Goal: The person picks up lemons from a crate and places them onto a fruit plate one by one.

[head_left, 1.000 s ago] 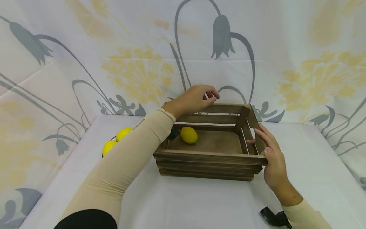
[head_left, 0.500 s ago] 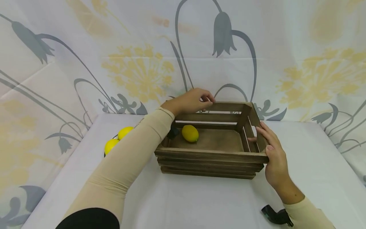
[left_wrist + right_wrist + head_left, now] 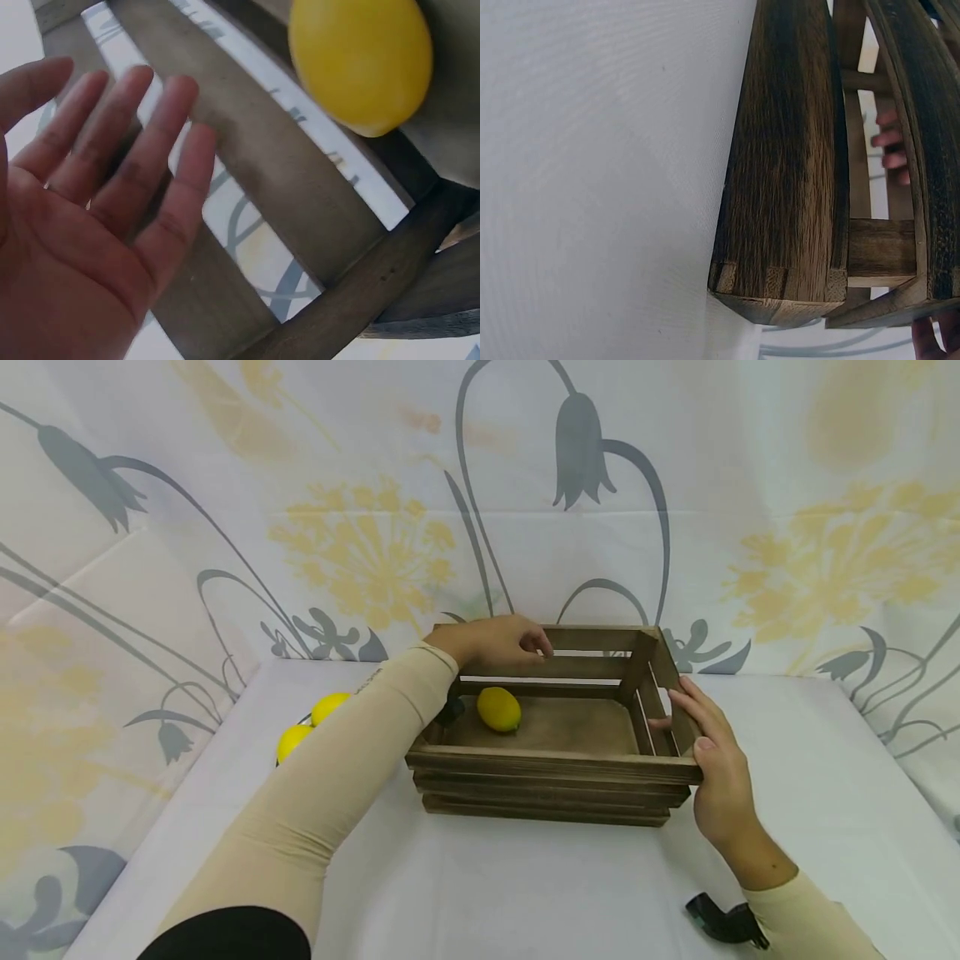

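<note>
A brown slatted wooden crate (image 3: 555, 768) stands on the white-covered table, with one lemon (image 3: 498, 709) lying on its floor towards the left. My left hand (image 3: 504, 642) hangs over the crate's back wall, palm inward, fingers loosely bent. Nothing lies in that palm; in the left wrist view the hand (image 3: 97, 202) is in front of the slats, apart from the lemon (image 3: 360, 64). At the crate's right end, my right hand (image 3: 723, 789) grips the end board, thumb outside near the front corner and fingers at the handle opening. Only some of its fingertips (image 3: 928, 341) show in the right wrist view.
Two more lemons (image 3: 330, 707) sit left of the crate, their holder mostly hidden behind my left forearm. A black device (image 3: 723, 922) is by my right wrist. Patterned cloth (image 3: 360, 560) rises close behind the crate.
My left hand has lowered and drawn slightly left, from above the crate's back rim to in front of the back slats. The right hand keeps its grip, and the lemon has not moved in the crate.
</note>
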`<state>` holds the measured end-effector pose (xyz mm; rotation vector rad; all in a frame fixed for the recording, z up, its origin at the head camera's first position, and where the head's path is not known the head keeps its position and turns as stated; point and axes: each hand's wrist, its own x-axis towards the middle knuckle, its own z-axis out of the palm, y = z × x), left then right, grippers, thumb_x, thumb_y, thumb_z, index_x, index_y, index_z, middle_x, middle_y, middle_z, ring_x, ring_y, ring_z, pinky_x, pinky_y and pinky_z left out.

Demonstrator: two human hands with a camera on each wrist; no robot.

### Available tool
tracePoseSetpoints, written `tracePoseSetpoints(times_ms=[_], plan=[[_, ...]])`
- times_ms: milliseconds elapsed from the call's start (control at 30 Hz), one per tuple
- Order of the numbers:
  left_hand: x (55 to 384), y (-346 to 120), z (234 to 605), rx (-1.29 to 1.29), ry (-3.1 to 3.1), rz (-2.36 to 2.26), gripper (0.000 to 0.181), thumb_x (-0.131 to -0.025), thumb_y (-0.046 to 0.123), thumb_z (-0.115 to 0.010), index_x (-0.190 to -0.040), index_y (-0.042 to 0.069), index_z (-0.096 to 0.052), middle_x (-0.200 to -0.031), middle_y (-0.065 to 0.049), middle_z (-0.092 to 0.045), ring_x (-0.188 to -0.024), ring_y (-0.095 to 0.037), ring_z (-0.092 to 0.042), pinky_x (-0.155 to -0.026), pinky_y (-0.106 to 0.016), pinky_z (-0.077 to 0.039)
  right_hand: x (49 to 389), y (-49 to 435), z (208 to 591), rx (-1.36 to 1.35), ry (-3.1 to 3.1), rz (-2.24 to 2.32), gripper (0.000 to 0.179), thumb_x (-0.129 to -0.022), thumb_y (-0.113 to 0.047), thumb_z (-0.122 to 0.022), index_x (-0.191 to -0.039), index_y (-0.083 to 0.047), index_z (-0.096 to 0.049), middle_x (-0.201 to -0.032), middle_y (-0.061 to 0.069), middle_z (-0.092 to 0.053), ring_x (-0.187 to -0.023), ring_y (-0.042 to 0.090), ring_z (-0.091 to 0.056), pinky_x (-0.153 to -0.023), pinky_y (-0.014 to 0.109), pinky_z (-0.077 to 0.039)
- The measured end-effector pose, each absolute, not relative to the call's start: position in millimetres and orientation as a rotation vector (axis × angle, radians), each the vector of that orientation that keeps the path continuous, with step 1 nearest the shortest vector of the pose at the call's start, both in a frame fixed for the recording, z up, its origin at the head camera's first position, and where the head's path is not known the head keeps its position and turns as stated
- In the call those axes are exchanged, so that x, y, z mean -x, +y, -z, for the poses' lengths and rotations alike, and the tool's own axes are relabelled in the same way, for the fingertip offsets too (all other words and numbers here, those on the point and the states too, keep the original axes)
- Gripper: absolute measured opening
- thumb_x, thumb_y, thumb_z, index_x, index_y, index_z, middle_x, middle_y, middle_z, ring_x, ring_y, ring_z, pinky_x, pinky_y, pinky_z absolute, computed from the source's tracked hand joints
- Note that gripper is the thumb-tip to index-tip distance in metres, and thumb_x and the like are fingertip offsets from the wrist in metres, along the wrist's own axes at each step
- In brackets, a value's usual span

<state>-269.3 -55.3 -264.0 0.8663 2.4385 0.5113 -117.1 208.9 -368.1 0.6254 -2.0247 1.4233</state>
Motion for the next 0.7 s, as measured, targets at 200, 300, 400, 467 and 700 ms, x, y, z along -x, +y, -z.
tracePoseSetpoints(times_ms=[200, 300, 400, 467, 700], plan=[[270.0, -53.8, 268.2, -0.893, 2.428, -0.332, 0.036, -0.095, 0.03, -0.044, -0.129, 0.019, -0.051, -0.133, 0.004, -0.049, -0.125, -0.014, -0.043, -0.103, -0.032, -0.037, 117.9, 209.5, 368.0, -0.643, -1.999, -1.437, 0.044, -0.098, -0.013, -0.023, -0.129, 0.011, -0.044, -0.143, 0.025, -0.032, -0.103, 0.008, -0.058, -0.111, 0.025, -0.019], [269.6, -53.6, 270.0, -0.821, 2.442, -0.238, 0.039, -0.094, 0.033, -0.044, -0.131, 0.02, -0.049, -0.135, 0.004, -0.048, -0.122, -0.015, -0.046, -0.1, -0.034, -0.04, 117.7, 210.1, 368.4, -0.638, -2.006, -1.431, 0.045, -0.098, -0.014, -0.023, -0.129, 0.01, -0.045, -0.143, 0.025, -0.032, -0.098, 0.006, -0.06, -0.112, 0.025, -0.018], [268.4, -53.8, 271.7, -0.722, 2.43, -0.114, 0.042, -0.094, 0.036, -0.044, -0.134, 0.024, -0.045, -0.139, 0.005, -0.044, -0.118, -0.016, -0.048, -0.094, -0.036, -0.044, 117.5, 210.1, 368.7, -0.629, -2.014, -1.428, 0.045, -0.097, -0.014, -0.024, -0.129, 0.009, -0.045, -0.143, 0.024, -0.032, -0.107, 0.007, -0.056, -0.112, 0.024, -0.018], [267.6, -53.7, 271.7, -0.666, 2.399, -0.081, 0.045, -0.094, 0.037, -0.044, -0.136, 0.024, -0.042, -0.139, 0.003, -0.043, -0.113, -0.018, -0.051, -0.09, -0.036, -0.047, 117.7, 210.1, 368.1, -0.626, -2.018, -1.419, 0.045, -0.097, -0.014, -0.024, -0.129, 0.009, -0.046, -0.143, 0.024, -0.033, -0.117, 0.009, -0.05, -0.112, 0.024, -0.017], [263.2, -54.5, 273.5, -0.499, 2.328, -0.152, 0.047, -0.094, 0.031, -0.047, -0.139, 0.02, -0.038, -0.134, -0.006, -0.044, -0.098, -0.024, -0.062, -0.078, -0.035, -0.054, 116.9, 210.1, 368.1, -0.639, -2.016, -1.45, 0.044, -0.098, -0.014, -0.024, -0.129, 0.009, -0.044, -0.144, 0.024, -0.031, -0.119, 0.012, -0.05, -0.112, 0.024, -0.017]])
